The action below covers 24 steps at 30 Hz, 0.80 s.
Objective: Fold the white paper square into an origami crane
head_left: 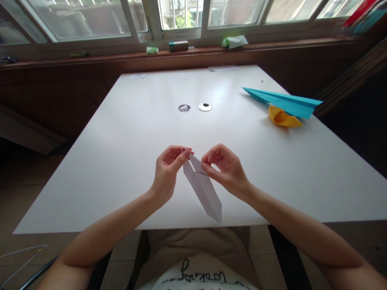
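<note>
A folded piece of white paper (pixel 203 189) is held up at a slant above the front part of the white table (pixel 105 161). My left hand (pixel 169 169) pinches its upper tip between thumb and fingers. On the paper's upper right edge, my right hand (pixel 225 169) grips a flap between thumb and forefinger. A narrow gap shows between two flaps near the top. The lower end of the paper points down toward the table's front edge and is free of both hands.
A blue paper plane (pixel 284 101) lies at the right, with a yellow paper boat (pixel 282 117) against it. Two round holes (pixel 184 108) are in the table's middle. Beyond the far edge, a sill (pixel 205 50) carries a small box (pixel 178 46) and a green-white packet (pixel 235 42).
</note>
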Each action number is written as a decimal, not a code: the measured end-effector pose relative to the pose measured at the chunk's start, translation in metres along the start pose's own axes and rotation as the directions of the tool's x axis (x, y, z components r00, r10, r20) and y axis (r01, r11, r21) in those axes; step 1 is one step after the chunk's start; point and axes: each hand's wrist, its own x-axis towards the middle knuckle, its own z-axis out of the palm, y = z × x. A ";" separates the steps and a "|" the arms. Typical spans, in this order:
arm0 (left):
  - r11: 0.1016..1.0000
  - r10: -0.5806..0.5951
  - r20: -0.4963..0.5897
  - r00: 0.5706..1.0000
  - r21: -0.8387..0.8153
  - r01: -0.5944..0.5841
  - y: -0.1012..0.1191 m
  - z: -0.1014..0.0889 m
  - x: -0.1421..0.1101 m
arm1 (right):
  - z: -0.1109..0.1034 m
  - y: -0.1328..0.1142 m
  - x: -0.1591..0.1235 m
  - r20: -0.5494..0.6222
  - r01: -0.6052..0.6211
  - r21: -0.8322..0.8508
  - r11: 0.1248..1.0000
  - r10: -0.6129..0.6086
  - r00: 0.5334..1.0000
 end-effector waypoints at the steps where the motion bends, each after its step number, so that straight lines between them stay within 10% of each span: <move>1: 1.000 0.001 0.001 1.000 -0.004 -0.001 0.000 0.000 0.000 | 0.000 0.000 0.000 0.009 -0.001 -0.008 1.000 0.002 1.000; 8: 1.000 -0.022 -0.005 1.000 -0.001 0.022 0.000 -0.002 0.001 | 0.003 -0.001 -0.002 0.065 -0.004 -0.040 0.999 0.007 0.998; 24: 0.978 -0.041 0.065 0.997 0.207 0.026 -0.005 -0.003 -0.004 | 0.005 0.002 -0.003 -0.309 0.107 -0.109 0.988 -0.136 0.941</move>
